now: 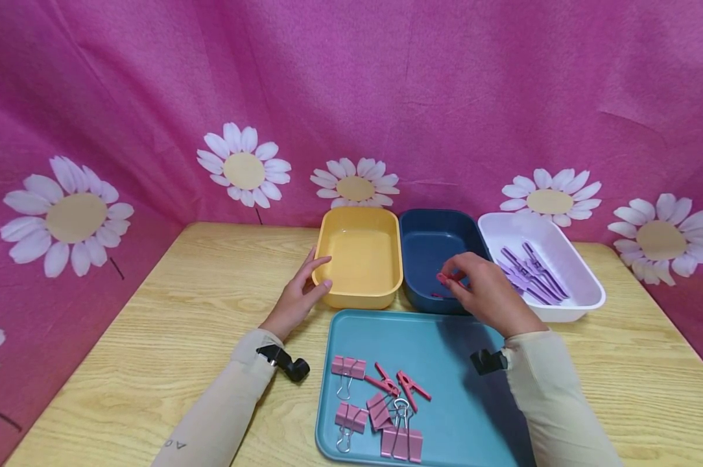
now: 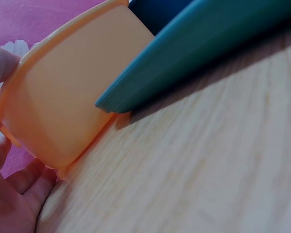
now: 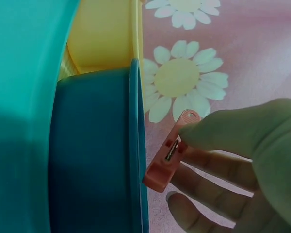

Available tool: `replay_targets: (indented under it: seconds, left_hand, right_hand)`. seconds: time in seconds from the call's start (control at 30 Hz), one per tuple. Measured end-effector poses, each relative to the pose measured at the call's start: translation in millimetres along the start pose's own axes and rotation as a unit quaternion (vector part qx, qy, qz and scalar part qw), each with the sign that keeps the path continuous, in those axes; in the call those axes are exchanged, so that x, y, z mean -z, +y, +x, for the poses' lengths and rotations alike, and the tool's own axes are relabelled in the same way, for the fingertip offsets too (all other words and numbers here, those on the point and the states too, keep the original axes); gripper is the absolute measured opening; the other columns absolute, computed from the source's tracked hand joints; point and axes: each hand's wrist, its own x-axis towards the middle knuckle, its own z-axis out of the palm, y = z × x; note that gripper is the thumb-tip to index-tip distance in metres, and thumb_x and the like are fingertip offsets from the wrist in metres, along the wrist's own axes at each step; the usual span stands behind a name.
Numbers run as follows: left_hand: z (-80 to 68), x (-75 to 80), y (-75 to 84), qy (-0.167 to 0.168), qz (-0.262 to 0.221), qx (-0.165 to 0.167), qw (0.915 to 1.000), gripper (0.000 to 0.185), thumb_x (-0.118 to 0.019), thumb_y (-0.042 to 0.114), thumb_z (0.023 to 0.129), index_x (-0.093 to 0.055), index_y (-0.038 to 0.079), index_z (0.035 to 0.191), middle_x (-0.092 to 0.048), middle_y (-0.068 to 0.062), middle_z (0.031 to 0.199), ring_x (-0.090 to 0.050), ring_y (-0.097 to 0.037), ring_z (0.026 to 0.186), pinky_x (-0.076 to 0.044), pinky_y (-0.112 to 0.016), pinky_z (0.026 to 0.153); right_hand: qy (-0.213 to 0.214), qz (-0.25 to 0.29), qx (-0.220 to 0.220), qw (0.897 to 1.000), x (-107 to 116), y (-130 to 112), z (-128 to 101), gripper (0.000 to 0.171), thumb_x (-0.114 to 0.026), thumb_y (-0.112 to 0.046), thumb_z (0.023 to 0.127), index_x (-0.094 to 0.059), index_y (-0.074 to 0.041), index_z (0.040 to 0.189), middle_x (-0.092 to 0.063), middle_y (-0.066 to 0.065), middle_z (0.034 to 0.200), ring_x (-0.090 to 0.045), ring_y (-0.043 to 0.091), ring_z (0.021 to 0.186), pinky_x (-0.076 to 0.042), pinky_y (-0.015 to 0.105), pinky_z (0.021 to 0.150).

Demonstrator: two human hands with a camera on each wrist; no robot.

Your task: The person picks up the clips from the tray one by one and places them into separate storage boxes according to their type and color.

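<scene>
Two hands were busy when we looked: the right hand (image 1: 488,292) pinched a pink peg (image 3: 169,154) between thumb and fingers over the blue bin (image 1: 430,241), while the left hand (image 1: 300,295) lay open, fingers resting against the yellow bin (image 1: 334,237).

A white bin (image 1: 585,295) holds purple clothespins (image 1: 529,272); pink binder clips (image 1: 381,415) lie on the teal tray (image 1: 456,363) before a daisy-printed backdrop (image 1: 243,165)
</scene>
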Motion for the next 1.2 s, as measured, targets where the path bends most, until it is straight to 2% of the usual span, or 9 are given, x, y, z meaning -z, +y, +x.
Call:
replay_targets:
  seconds: [0.27, 0.5, 0.6, 0.83, 1.2]
  left_hand:
    - [0.5, 0.1, -0.9, 0.000, -0.008, -0.005, 1.0000, 0.051, -0.058, 0.021, 0.098, -0.042, 0.010, 0.145, -0.005, -0.003, 0.162, -0.026, -0.023, 0.142, -0.030, -0.037, 0.113]
    - [1.4, 0.2, -3.3, -0.001, -0.012, 0.004, 0.9999, 0.051, -0.058, 0.023, 0.098, -0.043, 0.014, 0.146, -0.006, 0.008, 0.161, -0.025, -0.020, 0.143, -0.029, -0.034, 0.113]
    - [1.2, 0.1, -3.6, -0.002, -0.010, 0.006, 0.9999, 0.051, -0.058, 0.023, 0.098, -0.043, 0.015, 0.145, -0.006, 0.009, 0.160, -0.025, -0.020, 0.143, -0.030, -0.033, 0.112]
    - [0.4, 0.4, -1.4, 0.000, 0.001, -0.002, 1.0000, 0.051, -0.057, 0.023, 0.098, -0.042, 0.012, 0.145, -0.005, -0.003, 0.162, -0.023, -0.022, 0.143, -0.029, -0.037, 0.113]
    - [0.4, -0.2, -0.8, 0.002, -0.007, -0.010, 0.9999, 0.050, -0.058, 0.019, 0.098, -0.043, 0.009, 0.145, -0.006, -0.006, 0.162, -0.023, -0.023, 0.143, -0.027, -0.039, 0.114]
  right_hand:
    - [0.006, -0.004, 0.011, 1.000, -2.4, 2.5, 1.7, 0.016, -0.073, -0.010, 0.086, -0.067, -0.010, 0.102, -0.062, 0.010, 0.104, -0.060, 0.025, 0.092, -0.058, 0.041, 0.074]
    - [0.002, -0.004, 0.010, 1.000, -3.4, 3.5, 1.6, 0.016, -0.072, -0.010, 0.087, -0.068, -0.009, 0.102, -0.062, 0.010, 0.104, -0.060, 0.025, 0.092, -0.058, 0.041, 0.074]
    - [-0.001, -0.002, 0.010, 1.000, -3.5, 3.6, 1.9, 0.016, -0.072, -0.009, 0.087, -0.068, -0.009, 0.102, -0.062, 0.010, 0.105, -0.060, 0.025, 0.092, -0.058, 0.040, 0.074]
    - [-0.004, -0.001, 0.012, 1.000, -3.6, 3.8, 2.0, 0.018, -0.071, -0.007, 0.087, -0.067, -0.008, 0.104, -0.063, 0.011, 0.105, -0.060, 0.025, 0.091, -0.058, 0.040, 0.073]
    - [-0.004, -0.007, 0.015, 1.000, -4.1, 4.7, 2.3, 0.019, -0.070, -0.007, 0.087, -0.067, -0.006, 0.106, -0.064, 0.012, 0.103, -0.062, 0.025, 0.088, -0.058, 0.040, 0.071]
